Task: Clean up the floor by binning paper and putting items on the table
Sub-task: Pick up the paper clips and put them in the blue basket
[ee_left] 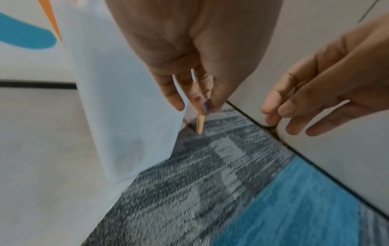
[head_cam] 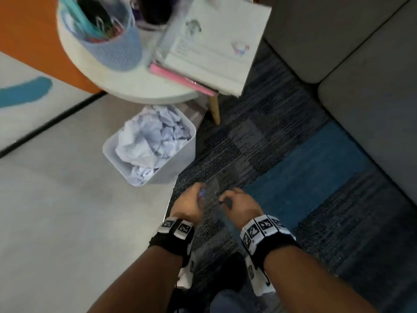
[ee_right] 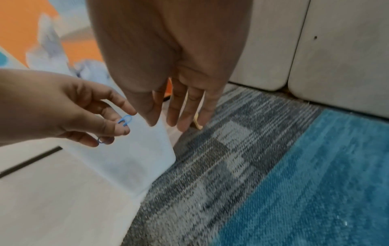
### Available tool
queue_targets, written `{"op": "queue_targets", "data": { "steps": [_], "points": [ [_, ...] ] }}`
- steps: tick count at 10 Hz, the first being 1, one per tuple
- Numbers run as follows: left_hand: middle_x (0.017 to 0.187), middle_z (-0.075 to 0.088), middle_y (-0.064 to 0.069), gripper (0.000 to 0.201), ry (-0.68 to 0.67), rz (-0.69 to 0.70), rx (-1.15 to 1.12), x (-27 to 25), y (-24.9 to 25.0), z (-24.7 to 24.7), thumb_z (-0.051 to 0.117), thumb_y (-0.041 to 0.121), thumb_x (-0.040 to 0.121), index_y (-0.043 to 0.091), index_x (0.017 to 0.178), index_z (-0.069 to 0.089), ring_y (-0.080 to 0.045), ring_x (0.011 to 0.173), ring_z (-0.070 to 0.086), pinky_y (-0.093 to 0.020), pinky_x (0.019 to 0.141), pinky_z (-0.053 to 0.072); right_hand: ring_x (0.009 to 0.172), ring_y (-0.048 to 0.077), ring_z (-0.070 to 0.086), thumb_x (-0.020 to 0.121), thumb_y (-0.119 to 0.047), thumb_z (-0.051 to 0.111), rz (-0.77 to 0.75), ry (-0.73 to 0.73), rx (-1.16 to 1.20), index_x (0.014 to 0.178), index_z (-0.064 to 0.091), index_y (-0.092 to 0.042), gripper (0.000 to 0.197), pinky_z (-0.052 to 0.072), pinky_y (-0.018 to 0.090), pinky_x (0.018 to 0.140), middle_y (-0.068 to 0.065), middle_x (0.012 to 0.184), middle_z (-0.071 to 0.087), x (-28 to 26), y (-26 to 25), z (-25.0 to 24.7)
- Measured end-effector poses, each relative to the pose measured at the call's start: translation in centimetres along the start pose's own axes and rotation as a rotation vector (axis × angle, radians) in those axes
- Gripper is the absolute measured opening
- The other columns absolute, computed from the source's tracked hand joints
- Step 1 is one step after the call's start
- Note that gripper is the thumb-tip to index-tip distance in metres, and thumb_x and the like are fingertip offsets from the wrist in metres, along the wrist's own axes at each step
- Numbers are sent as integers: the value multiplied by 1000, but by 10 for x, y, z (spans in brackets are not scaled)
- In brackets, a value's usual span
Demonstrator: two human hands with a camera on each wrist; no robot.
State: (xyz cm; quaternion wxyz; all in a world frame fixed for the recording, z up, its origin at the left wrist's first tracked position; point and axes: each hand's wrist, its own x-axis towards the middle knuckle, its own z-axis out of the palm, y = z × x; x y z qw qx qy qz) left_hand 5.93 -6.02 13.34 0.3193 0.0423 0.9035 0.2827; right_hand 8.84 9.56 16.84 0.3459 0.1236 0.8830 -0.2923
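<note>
My left hand (head_cam: pixel 191 204) hovers low over the carpet and pinches a small blue paper clip (ee_right: pixel 125 120) between thumb and fingers; the blue paper clip (ee_left: pixel 207 106) shows at its fingertips in the left wrist view, and a second blue loop (ee_right: pixel 100 140) peeks under the lower fingers. My right hand (head_cam: pixel 234 202) is just to its right, fingers (ee_right: pixel 181 109) hanging loosely down, holding nothing. A white bin (head_cam: pixel 178 159) full of crumpled paper (head_cam: pixel 149 141) stands on the floor just beyond the left hand. The round white table (head_cam: pixel 135 86) is above it.
On the table stand a blue holder (head_cam: pixel 108 41) with pens and clips, and an open book (head_cam: pixel 216 44) over a pink folder (head_cam: pixel 180 80). A wooden table leg (head_cam: pixel 214 109) stands behind the bin. Grey sofa cushions (head_cam: pixel 372 98) border the patterned carpet (head_cam: pixel 293 177) on the right.
</note>
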Motion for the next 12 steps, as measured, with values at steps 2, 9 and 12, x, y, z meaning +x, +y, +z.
{"op": "queue_targets", "data": {
  "steps": [2, 9, 12],
  "points": [
    [102, 66, 0, 18, 232, 20, -145, -52, 74, -117, 56, 20, 89, 25, 107, 57, -23, 92, 64, -32, 81, 50, 94, 23, 60, 93, -21, 48, -104, 80, -7, 110, 59, -20, 21, 45, 28, 82, -5, 97, 44, -70, -73, -111],
    [96, 68, -12, 9, 553, -124, -279, 50, 107, -361, 56, 11, 89, 9, 96, 61, -32, 90, 62, -32, 74, 44, 98, 21, 60, 91, -23, 51, -172, 242, 24, 106, 64, -20, 20, 49, 30, 85, 2, 112, 59, -41, -215, -238],
    [117, 59, -10, 25, 362, 46, 13, 83, 84, -363, 54, 8, 86, 11, 110, 62, -31, 105, 57, -36, 85, 47, 106, 17, 58, 93, -21, 49, -79, 247, 57, 110, 62, -23, 22, 44, 23, 84, -1, 118, 57, -4, -229, -246]
  ]
}}
